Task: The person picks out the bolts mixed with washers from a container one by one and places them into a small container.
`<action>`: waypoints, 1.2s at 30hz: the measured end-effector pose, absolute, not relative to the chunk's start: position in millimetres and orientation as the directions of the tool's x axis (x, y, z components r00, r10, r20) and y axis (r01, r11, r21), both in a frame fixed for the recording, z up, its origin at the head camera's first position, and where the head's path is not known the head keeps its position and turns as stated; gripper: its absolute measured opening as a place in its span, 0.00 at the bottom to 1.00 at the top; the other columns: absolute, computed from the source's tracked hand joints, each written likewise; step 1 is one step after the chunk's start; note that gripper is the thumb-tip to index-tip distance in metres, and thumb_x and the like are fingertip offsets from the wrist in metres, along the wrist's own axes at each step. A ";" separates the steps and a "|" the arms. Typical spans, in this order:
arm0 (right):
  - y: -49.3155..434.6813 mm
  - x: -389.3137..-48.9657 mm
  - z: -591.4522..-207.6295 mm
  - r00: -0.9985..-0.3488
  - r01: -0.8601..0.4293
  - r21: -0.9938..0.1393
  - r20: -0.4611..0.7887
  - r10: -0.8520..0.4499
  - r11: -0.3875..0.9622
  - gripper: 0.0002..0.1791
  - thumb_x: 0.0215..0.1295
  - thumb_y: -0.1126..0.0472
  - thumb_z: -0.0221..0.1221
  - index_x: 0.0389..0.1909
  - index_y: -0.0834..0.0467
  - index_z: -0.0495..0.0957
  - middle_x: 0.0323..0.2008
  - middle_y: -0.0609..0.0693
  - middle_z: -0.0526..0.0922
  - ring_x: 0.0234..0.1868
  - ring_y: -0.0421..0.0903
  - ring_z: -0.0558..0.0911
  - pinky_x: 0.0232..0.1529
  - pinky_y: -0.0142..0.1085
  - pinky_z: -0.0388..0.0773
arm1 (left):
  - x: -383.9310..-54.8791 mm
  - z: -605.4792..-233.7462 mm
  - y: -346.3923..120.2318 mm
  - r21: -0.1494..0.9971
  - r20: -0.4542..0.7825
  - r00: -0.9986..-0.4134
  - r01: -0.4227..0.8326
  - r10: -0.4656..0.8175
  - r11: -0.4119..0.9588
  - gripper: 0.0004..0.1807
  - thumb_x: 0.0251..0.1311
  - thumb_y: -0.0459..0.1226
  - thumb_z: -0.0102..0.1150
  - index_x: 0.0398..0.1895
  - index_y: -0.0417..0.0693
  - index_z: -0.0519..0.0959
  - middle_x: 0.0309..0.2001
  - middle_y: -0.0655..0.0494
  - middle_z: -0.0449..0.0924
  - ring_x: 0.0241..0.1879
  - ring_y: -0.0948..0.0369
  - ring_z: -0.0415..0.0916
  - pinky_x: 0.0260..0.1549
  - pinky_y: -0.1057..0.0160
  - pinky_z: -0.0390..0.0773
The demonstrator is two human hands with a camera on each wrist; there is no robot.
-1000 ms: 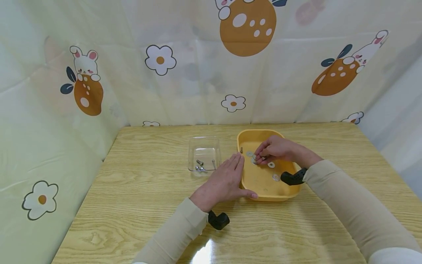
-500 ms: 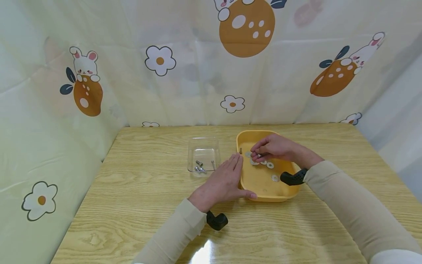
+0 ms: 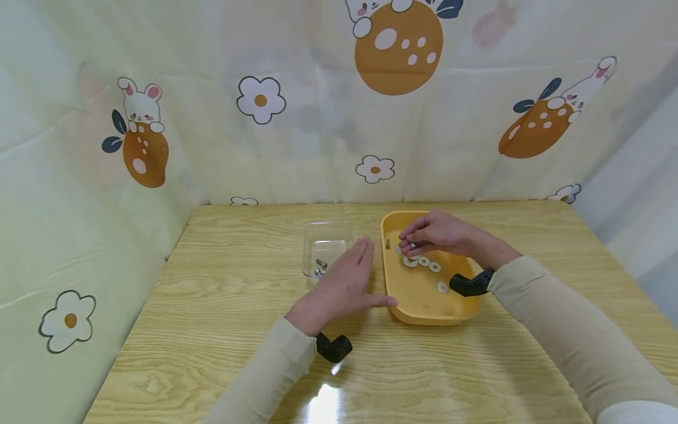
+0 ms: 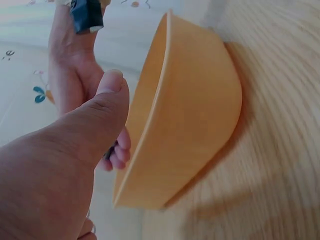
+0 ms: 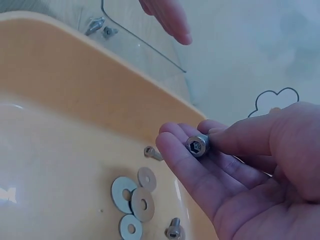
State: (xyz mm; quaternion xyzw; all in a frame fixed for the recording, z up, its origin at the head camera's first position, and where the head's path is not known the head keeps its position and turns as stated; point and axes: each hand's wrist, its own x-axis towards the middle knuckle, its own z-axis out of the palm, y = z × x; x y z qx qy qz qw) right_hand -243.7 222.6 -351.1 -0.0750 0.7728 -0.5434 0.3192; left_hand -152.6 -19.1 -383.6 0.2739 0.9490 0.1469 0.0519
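My right hand (image 3: 438,231) is over the far part of the yellow tray (image 3: 418,303), pinching a hex socket bolt (image 5: 198,145) between thumb and fingers. Its round head faces the right wrist camera; the shank is hidden in the hand. Below it in the tray lie several flat washers (image 5: 121,194) and other bolts (image 5: 173,229). My left hand (image 3: 341,284) has its fingers straight, just left of the tray, thumb tip by the near left rim. It partly covers the clear plastic box (image 3: 312,238), where a few bolts (image 3: 321,263) lie.
The tray and box stand side by side on a wood-grain table (image 3: 228,282). A patterned curtain (image 3: 307,129) hangs behind the table and along its sides. Each wrist carries a black device (image 3: 335,348).
My left hand has come off the tray's left rim and shifted left, toward the clear box. The right hand has risen slightly from the washers with the bolt in its fingers.
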 end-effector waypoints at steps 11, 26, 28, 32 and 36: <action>202.5 -249.6 -342.8 -0.774 0.207 -0.897 -0.394 -0.495 0.391 0.20 0.76 0.70 0.46 0.61 0.79 0.66 0.46 0.62 0.84 0.49 0.52 0.86 0.59 0.49 0.78 | -157.8 -382.3 -51.7 0.374 -0.033 -0.887 0.416 0.461 0.829 0.66 0.54 0.68 0.59 0.79 0.38 0.38 0.80 0.42 0.34 0.80 0.50 0.39 0.77 0.55 0.48; 152.3 -256.2 -339.9 -0.767 0.128 -0.889 -0.369 -0.524 0.439 0.16 0.74 0.69 0.50 0.57 0.73 0.74 0.46 0.60 0.84 0.47 0.50 0.87 0.55 0.45 0.82 | -165.6 -387.4 -93.4 0.418 0.018 -0.928 0.345 0.372 0.841 0.66 0.53 0.66 0.64 0.79 0.37 0.39 0.80 0.40 0.38 0.79 0.49 0.40 0.76 0.53 0.51; 144.1 -256.7 -340.2 -0.765 0.118 -0.887 -0.368 -0.528 0.446 0.16 0.74 0.69 0.50 0.56 0.73 0.75 0.47 0.61 0.84 0.47 0.49 0.87 0.54 0.43 0.83 | -166.3 -388.3 -95.7 0.423 0.032 -0.929 0.347 0.369 0.837 0.66 0.52 0.65 0.65 0.79 0.37 0.39 0.80 0.39 0.39 0.79 0.48 0.41 0.76 0.53 0.52; 126.2 -257.3 -341.8 -0.763 0.114 -0.892 -0.360 -0.536 0.437 0.15 0.73 0.71 0.50 0.54 0.75 0.75 0.47 0.65 0.84 0.46 0.50 0.87 0.55 0.46 0.82 | -167.4 -389.8 -99.7 0.419 0.033 -0.932 0.340 0.360 0.842 0.65 0.53 0.64 0.66 0.79 0.36 0.41 0.79 0.38 0.40 0.79 0.48 0.42 0.76 0.52 0.52; 110.7 -258.5 -345.5 -0.757 0.096 -0.881 -0.367 -0.541 0.462 0.14 0.73 0.71 0.50 0.53 0.75 0.76 0.46 0.64 0.84 0.45 0.52 0.87 0.55 0.48 0.81 | -167.9 -391.2 -103.1 0.414 0.003 -0.936 0.322 0.352 0.852 0.65 0.54 0.65 0.63 0.79 0.36 0.40 0.80 0.39 0.38 0.80 0.49 0.40 0.77 0.53 0.51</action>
